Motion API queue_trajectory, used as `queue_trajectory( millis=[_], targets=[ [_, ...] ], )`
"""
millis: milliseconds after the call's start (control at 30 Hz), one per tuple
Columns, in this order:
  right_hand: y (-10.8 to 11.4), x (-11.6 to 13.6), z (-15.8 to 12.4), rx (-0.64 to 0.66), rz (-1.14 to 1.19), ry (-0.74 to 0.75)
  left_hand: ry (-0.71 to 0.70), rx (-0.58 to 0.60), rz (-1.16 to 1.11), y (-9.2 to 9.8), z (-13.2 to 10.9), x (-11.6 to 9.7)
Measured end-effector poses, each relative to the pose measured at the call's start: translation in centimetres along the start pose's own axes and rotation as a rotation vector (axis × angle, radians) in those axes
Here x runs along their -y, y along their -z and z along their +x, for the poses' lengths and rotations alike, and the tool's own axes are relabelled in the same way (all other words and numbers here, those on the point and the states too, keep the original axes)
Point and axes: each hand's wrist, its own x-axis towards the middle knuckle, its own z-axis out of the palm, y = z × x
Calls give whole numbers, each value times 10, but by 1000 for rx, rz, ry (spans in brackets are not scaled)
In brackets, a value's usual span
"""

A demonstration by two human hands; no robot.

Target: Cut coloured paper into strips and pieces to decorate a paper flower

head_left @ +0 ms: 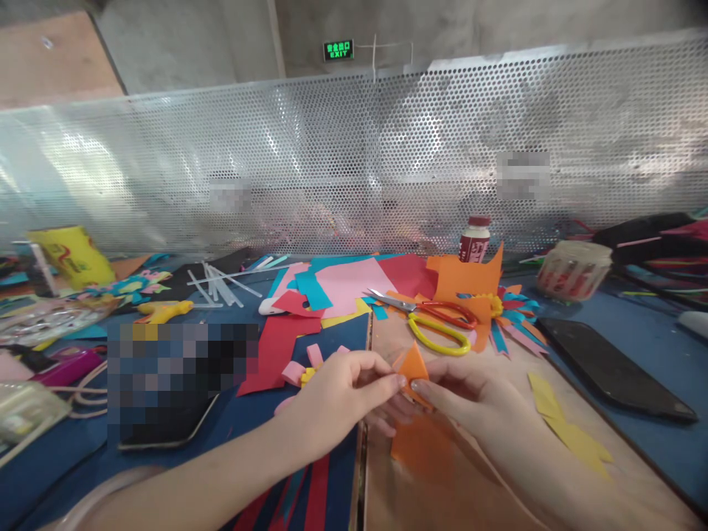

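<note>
Between my two hands is a small folded piece of orange paper (414, 366), its pointed tip facing up. My left hand (368, 383) pinches its left side with thumb and fingers. On the other side my right hand (456, 391) is closed on the same paper, thumb pressed near the lower edge. Below them a larger orange paper piece (423, 450) lies on the wooden board (398, 498). Just beyond the hands rest scissors (439, 335) with one yellow and one red handle, blades open. A pink paper loop flower (307, 376) sits partly hidden behind my left forearm.
Right of my hands are yellow paper scraps (569, 428) and a black phone (613, 369). A blue, pink and orange paper flower (512, 317) lies behind. Left are a dark tablet-like device (171, 431), a yellow glue gun (166, 311) and glue sticks (221, 284). A bottle (474, 240) stands farther back.
</note>
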Motion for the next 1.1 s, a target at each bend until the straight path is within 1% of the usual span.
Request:
queue_trajectory(
  millis=[167,267,433,533,633,900,1000,1100],
  targets=[
    [3,2,0,30,-101,18,-24,4,-10,3,0,1],
    [4,5,0,6,-145,-5,-15,-1,-19,3,0,1],
    [3,5,0,-49,-204,40,11,-13,-36,2,0,-1],
    [3,3,0,-67,-198,21,16,4,-29,2,0,-2],
    [3,2,0,-57,-171,-12,24,3,-34,1,-1,-3],
    [4,0,0,-36,-178,-19,26,19,-50,2,1,0],
    [3,0,0,-41,-195,-2,7,18,-8,4,2,3],
    [1,1,0,-69,-201,39,-23,-6,89,6,1,4]
  ],
)
